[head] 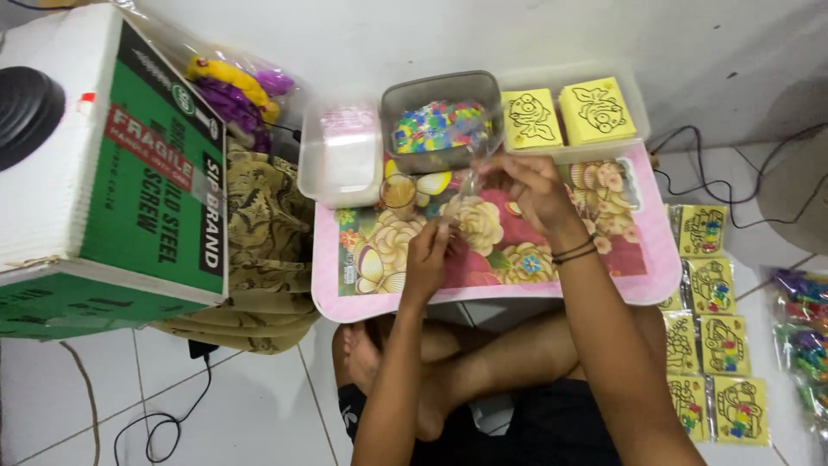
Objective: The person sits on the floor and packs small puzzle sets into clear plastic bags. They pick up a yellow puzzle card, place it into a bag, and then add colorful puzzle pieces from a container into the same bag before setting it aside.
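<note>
I hold a small clear plastic bag [461, 185] between both hands, above the far half of the low pink table [664, 276]. My left hand [429, 256] pinches its lower end with fingers closed on the film; my right hand [526, 185] grips the upper end near the table's far edge, fingers curled tight around it. What is inside the bag I cannot tell.

The bag looks very light, thin and limp, and I judge it slippery and easy to crumple, so the best hold is by pinching at the ends or the mouth rather than the middle, which would just fold.

Just beside the bag, toward the far-left part of the table, stands a small amber cup [398, 192]. Along the far edge sit three tubs: a clear one with pink contents [341, 151] at the left, a grey tub of mixed coloured pieces [440, 121] in the middle, and a clear tub holding yellow picture cards [565, 112] at the right. The cup and the grey tub are closest to my hands and could be knocked.

Off the right edge, on the tiled floor, lie packed yellow card sets [711, 336] in a column, with more bagged coloured items [802, 328] beyond. Off the left edge stands a large green and white cardboard box [112, 164] on patterned cloth [259, 259]. My crossed legs are under the near edge.
</note>
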